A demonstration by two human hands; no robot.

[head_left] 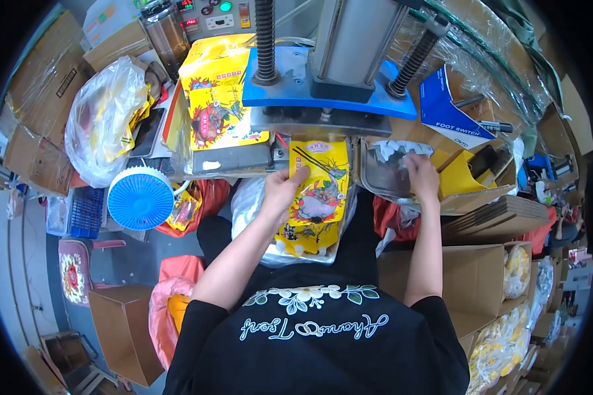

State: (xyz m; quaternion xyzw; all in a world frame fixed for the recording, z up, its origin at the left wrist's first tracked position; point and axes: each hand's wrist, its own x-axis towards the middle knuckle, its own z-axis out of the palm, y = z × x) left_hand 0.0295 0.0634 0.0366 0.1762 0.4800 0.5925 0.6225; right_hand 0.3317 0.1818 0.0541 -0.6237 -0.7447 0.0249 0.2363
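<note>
My left hand (283,189) pinches the left edge of a yellow printed pouch (319,207), which lies face up just below the pressing machine's blue plate (329,95). More yellow pouches (308,241) rest beneath it on my lap, with clear plastic around them. My right hand (423,175) is over the right side of a shallow metal tray (383,176). Pale, crumpled-looking pieces (395,149) lie at the tray's far side. The fingers of this hand are bent together, and what they hold is too small to make out.
A stack of yellow pouches (221,118) stands left of the machine. Farther left are a blue-and-white fan (141,197) and a clear bag of pouches (105,118). On the right sit a blue-and-white box (445,105) and flattened cardboard (497,220). Open cartons (458,276) stand below.
</note>
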